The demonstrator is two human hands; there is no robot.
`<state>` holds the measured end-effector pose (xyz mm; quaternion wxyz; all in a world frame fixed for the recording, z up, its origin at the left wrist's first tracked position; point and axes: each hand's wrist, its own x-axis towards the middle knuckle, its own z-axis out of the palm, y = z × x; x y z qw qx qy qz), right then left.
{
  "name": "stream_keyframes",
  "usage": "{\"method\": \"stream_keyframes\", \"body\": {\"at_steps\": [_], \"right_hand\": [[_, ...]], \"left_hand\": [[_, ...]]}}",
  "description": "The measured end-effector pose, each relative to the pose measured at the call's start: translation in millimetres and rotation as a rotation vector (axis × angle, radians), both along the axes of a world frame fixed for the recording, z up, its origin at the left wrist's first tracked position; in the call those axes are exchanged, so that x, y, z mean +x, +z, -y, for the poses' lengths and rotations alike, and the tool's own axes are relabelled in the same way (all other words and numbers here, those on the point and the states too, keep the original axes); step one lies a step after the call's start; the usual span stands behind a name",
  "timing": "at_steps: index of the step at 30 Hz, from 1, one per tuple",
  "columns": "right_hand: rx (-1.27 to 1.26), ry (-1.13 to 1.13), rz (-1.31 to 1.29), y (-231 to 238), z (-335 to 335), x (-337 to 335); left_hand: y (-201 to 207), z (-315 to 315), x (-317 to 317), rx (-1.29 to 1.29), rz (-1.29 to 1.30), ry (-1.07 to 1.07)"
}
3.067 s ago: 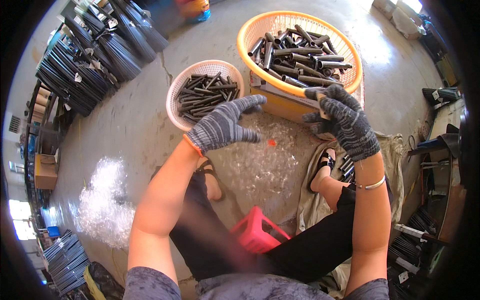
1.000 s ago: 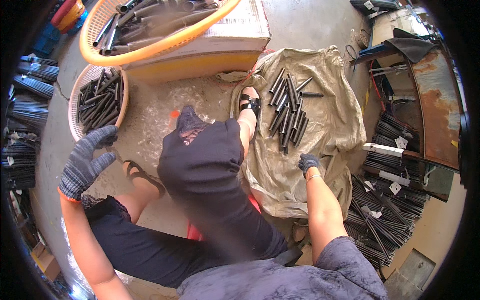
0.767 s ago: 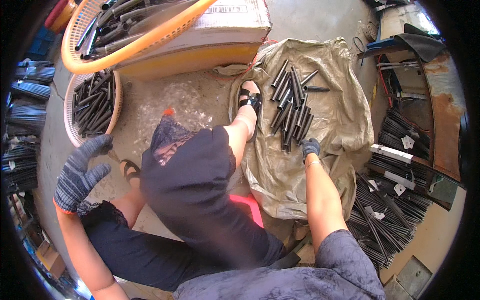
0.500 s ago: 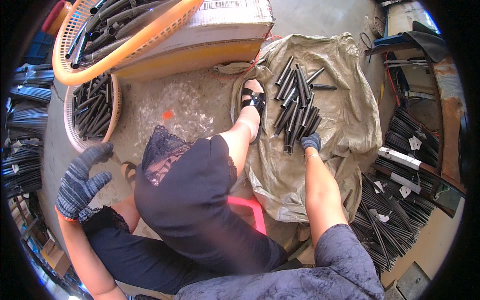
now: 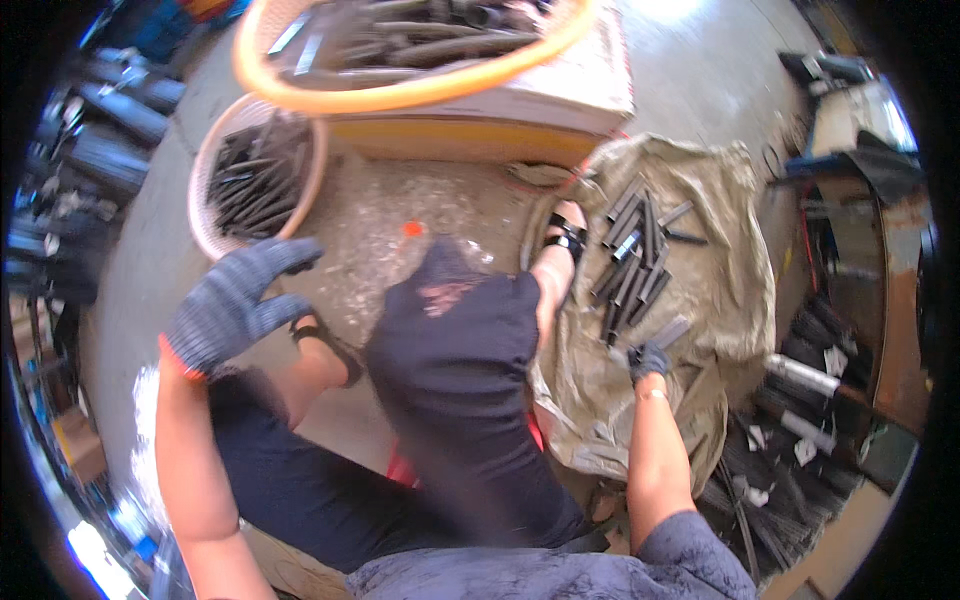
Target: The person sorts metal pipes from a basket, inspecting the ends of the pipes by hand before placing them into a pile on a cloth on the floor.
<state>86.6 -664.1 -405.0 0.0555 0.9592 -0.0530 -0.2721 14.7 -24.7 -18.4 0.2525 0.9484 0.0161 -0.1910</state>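
Note:
My left hand (image 5: 238,305), in a grey striped knit glove, is raised over my left leg. Its thumb and fingers are apart with nothing between them. On the right, my right hand (image 5: 648,362), also gloved, is closed around a short tube (image 5: 668,333) that looks grey and smeared by motion. Just beyond that hand, a loose pile of short black tubes (image 5: 628,285) lies on a crumpled tan sheet (image 5: 725,225). How the fingers sit on the tube is partly hidden by blur.
An orange-rimmed basket (image 5: 420,99) of dark tubes rests on a cardboard box (image 5: 480,138). A smaller pale basket (image 5: 198,205), also full of tubes, stands on the floor to its left. Bundles of long dark rods (image 5: 790,500) lie at the lower right. A red stool (image 5: 402,466) shows beneath me.
My right hand has drawn back from the pile toward me and now has a tube in it. The whole view has shifted, with the scene lying further right and lower. The left hand stays spread.

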Motion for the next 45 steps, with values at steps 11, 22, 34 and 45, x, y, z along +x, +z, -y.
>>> {"method": "stream_keyframes", "body": {"at_steps": [11, 22, 34, 45], "right_hand": [[1.09, 0.361, 0.697, 346.6, -217.7, 117.6], [0.432, 1.58, 0.5, 425.3, -495.6, 23.3], [1.509, 0.942, 0.128, 450.2, -484.5, 79.4], [1.791, 0.746, 0.13, 440.9, -488.0, 72.9]], "left_hand": [[5.4, -8.8, -6.3, -0.04, 0.477, 0.033], [20.4, -17.1, -21.9, -0.511, 0.228, 0.029], [24.0, -13.9, 0.9, -0.708, 0.17, 0.368], [38.0, -9.5, -2.7, -0.961, 0.176, 0.402]]}}
